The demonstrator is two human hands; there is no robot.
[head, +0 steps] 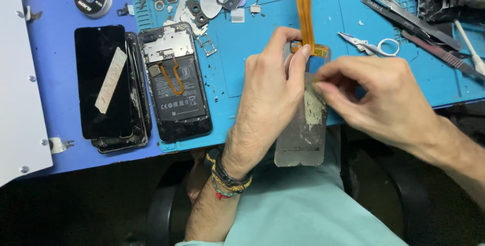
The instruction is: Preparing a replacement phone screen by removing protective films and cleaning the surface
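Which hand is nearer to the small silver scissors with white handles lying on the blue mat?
Right. The right hand sits just below the small silver scissors with white handles; the left hand is farther off, beyond the orange flex ribbon.

Blue bench (60, 124), teal mat (252, 59), phones (174, 81)

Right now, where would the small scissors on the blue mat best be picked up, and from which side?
Take the scissors by the white finger loops at their right end, coming from above right. They lie flat on the mat, blades pointing left, and that end is clear of the right hand and the tweezers.
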